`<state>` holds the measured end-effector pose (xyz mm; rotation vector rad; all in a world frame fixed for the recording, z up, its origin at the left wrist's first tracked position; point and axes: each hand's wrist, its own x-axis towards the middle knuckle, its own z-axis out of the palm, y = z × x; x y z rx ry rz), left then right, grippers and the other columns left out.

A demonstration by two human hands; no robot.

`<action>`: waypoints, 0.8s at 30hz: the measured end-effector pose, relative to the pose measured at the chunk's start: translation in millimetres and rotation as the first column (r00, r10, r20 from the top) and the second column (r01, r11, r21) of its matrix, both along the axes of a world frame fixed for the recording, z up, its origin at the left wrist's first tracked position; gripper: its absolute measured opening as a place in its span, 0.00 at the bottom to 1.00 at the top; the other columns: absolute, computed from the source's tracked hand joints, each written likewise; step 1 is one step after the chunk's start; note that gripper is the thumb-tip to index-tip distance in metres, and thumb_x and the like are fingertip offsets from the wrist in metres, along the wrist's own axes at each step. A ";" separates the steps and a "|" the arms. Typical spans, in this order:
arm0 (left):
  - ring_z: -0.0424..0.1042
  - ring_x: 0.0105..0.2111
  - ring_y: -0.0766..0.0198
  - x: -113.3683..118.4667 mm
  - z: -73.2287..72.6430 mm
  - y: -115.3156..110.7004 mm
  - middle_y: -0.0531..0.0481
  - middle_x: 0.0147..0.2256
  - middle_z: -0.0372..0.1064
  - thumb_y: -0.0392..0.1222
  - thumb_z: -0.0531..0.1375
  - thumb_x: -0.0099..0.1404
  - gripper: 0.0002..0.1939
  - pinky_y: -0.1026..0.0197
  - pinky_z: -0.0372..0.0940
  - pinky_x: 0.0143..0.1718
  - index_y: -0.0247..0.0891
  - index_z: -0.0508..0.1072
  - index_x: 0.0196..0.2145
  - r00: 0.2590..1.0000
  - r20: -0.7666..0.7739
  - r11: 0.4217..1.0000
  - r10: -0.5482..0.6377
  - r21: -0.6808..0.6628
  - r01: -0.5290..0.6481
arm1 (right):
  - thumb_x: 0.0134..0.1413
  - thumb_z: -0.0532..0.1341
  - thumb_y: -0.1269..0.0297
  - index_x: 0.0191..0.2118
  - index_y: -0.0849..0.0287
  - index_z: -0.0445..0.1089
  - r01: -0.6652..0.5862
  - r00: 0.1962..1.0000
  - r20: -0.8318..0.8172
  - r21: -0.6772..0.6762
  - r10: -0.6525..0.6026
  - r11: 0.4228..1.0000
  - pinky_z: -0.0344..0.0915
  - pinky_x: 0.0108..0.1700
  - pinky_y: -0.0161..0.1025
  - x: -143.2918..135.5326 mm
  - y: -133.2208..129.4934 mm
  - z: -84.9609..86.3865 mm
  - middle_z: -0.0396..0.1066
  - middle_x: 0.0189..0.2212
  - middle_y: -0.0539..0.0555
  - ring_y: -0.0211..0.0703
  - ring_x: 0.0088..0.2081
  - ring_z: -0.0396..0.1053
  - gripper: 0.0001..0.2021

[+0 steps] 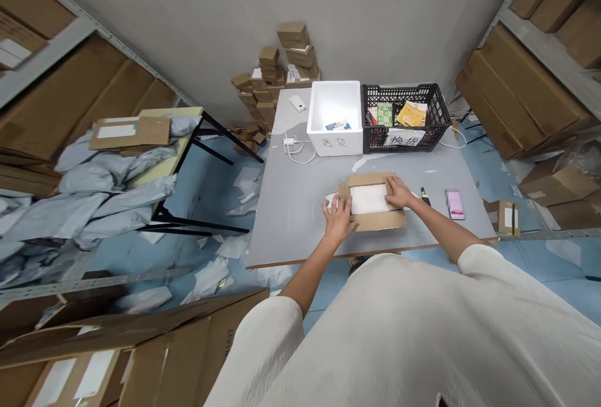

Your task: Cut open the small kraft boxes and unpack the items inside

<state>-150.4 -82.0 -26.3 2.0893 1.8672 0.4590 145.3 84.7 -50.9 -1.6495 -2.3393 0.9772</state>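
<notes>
A small cardboard box (380, 220) lies on the grey table near its front edge, its flaps folded outward. Inside it shows a flat white item (369, 199). My left hand (339, 219) grips the box's left end, fingers over the side flap and thumb by the near flap. At the opposite end, my right hand (398, 194) has its fingers closed over the right flap. A box cutter (425, 196) with a black and yellow handle lies right of my right hand. Farther right is a phone (454, 204) with a pink screen.
Behind the box stand a white foam bin (335, 144) and a black plastic crate (406, 144) with packets. A white cable (300, 151) lies on the table (291, 219). Grey mailing bags (113, 175) cover a side table. Shelves with cartons flank both sides; paper scraps litter the floor.
</notes>
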 end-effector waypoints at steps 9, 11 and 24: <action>0.54 0.74 0.23 -21.6 -20.1 68.5 0.29 0.79 0.44 0.65 0.81 0.44 0.70 0.34 0.57 0.70 0.45 0.55 0.77 0.987 0.104 0.965 -0.124 -0.218 0.144 | 0.53 0.63 0.59 0.79 0.56 0.57 0.025 0.972 -0.231 -0.104 -0.048 0.994 0.54 0.79 0.60 21.5 -2.8 21.5 0.54 0.79 0.60 0.61 0.79 0.52 0.47; 0.52 0.75 0.23 -22.2 -21.9 87.0 0.31 0.81 0.34 0.67 0.81 0.42 0.73 0.35 0.57 0.70 0.45 0.55 0.78 0.977 0.073 0.944 -0.199 -0.254 0.211 | 0.53 0.62 0.60 0.78 0.54 0.60 0.101 0.945 -0.298 -0.116 -0.131 0.988 0.60 0.76 0.59 30.0 -4.3 24.7 0.58 0.77 0.59 0.60 0.76 0.58 0.45; 0.48 0.77 0.22 -32.9 -41.4 88.4 0.32 0.81 0.36 0.68 0.82 0.36 0.80 0.34 0.53 0.73 0.47 0.50 0.80 0.967 0.211 0.945 -0.146 -0.259 0.199 | 0.57 0.65 0.52 0.72 0.60 0.65 0.438 0.891 -0.130 -0.016 -0.436 0.899 0.72 0.63 0.63 88.0 -35.5 2.3 0.66 0.67 0.70 0.65 0.60 0.73 0.39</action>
